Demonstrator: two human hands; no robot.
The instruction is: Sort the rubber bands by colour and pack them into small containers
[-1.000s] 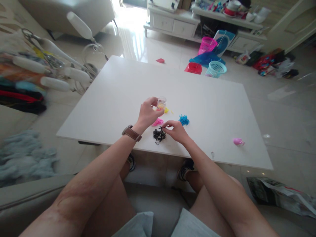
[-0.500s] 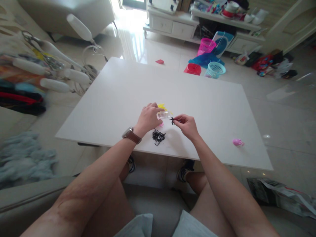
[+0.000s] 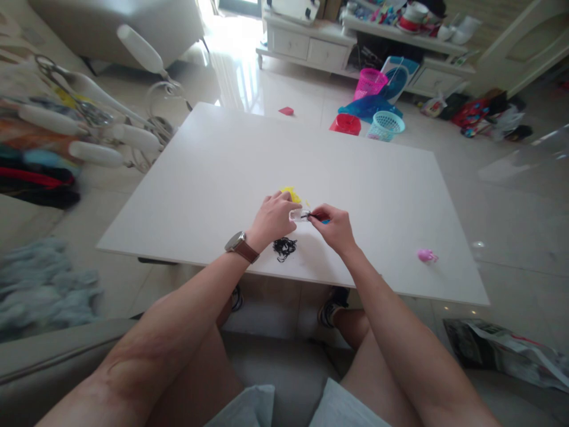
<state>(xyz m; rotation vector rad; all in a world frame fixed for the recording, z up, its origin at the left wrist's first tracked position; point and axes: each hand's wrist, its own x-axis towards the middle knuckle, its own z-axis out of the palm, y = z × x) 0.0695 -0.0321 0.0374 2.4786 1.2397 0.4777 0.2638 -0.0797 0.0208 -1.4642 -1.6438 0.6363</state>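
My left hand [image 3: 274,219], a watch on its wrist, grips a small clear plastic container [image 3: 295,215] on its side with the mouth toward the right. Pinched in my right hand [image 3: 331,224] are a few small black elastic bands [image 3: 306,216], right at the container's mouth. A loose pile of black elastic bands [image 3: 284,248] lies on the table just below my left hand. Behind that hand sits a yellow pile [image 3: 291,194], likely bands too. Something blue [image 3: 326,222] shows beside my right fingers, mostly hidden.
The white table [image 3: 213,166] spans the area before me. A small pink object [image 3: 427,255] lies toward its right end. On the floor past the far edge stand a red container [image 3: 345,124], a light blue basket [image 3: 386,126] and a pink basket [image 3: 370,83].
My right hand has brought the black bands up to the container's mouth. The container has shifted slightly down and right in my left hand.
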